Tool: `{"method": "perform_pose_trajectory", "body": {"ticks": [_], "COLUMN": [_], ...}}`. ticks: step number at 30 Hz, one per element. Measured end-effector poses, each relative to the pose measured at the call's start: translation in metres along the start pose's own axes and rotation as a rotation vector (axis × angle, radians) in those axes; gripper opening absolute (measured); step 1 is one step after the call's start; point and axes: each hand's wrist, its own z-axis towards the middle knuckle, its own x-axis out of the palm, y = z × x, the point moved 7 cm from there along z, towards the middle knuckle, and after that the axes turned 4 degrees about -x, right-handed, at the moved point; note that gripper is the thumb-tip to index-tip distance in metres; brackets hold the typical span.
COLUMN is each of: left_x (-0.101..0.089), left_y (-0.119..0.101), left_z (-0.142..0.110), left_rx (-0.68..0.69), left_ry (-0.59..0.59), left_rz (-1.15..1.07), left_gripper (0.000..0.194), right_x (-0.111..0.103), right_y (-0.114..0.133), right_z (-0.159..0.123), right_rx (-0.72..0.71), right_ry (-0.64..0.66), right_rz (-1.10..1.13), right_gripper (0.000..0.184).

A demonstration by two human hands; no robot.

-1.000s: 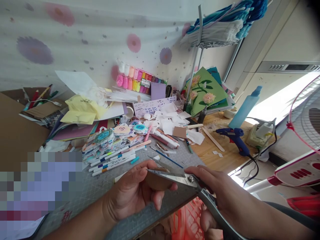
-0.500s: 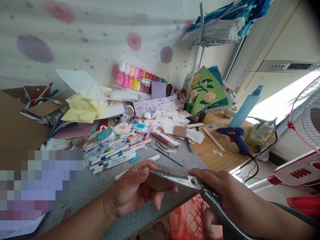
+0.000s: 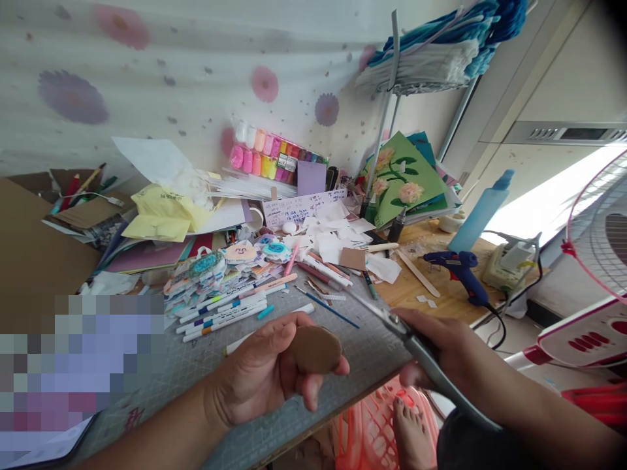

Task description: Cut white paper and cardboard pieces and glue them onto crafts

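My left hand [image 3: 267,372] pinches a rounded brown cardboard piece [image 3: 316,349] between thumb and fingers, just above the grey cutting mat [image 3: 196,365]. My right hand [image 3: 441,349] grips the grey handles of a pair of scissors [image 3: 399,329], whose blades point up and left, away from the cardboard. The blades look closed or nearly so. A gap separates the scissors from the cardboard piece.
Several marker pens [image 3: 225,313] and paper cut-outs [image 3: 215,267] lie behind my hands. A blue glue gun [image 3: 460,267] and a blue bottle [image 3: 482,212] stand right on the wooden table [image 3: 431,290]. A fan [image 3: 597,241] is at the far right, a red basket [image 3: 372,431] below.
The scissors were on the cardboard piece, cutting along its upper edge. Now my right hand has drawn them off to the right and tilted them up. The left hand stays put.
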Motion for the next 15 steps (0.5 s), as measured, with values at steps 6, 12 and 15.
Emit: {"method": "perform_pose_trajectory", "body": {"ticks": [6, 12, 15], "left_x": [-0.007, -0.009, -0.012], "left_y": [0.002, -0.003, -0.005], "left_z": [0.003, 0.002, 0.002], "left_rx": [-0.027, -0.019, -0.007], "left_ry": [-0.125, -0.186, -0.224], "left_rz": [-0.08, -0.079, -0.074], "left_gripper": [0.027, 0.028, 0.026], "right_x": [-0.03, -0.033, -0.031], "right_y": [-0.055, -0.085, -0.091], "right_z": [0.015, 0.027, 0.031], "right_rx": [0.371, 0.474, 0.476], "right_ry": [-0.157, -0.083, -0.061], "right_rz": [-0.298, -0.479, -0.511], "right_gripper": [0.048, 0.051, 0.054]}}
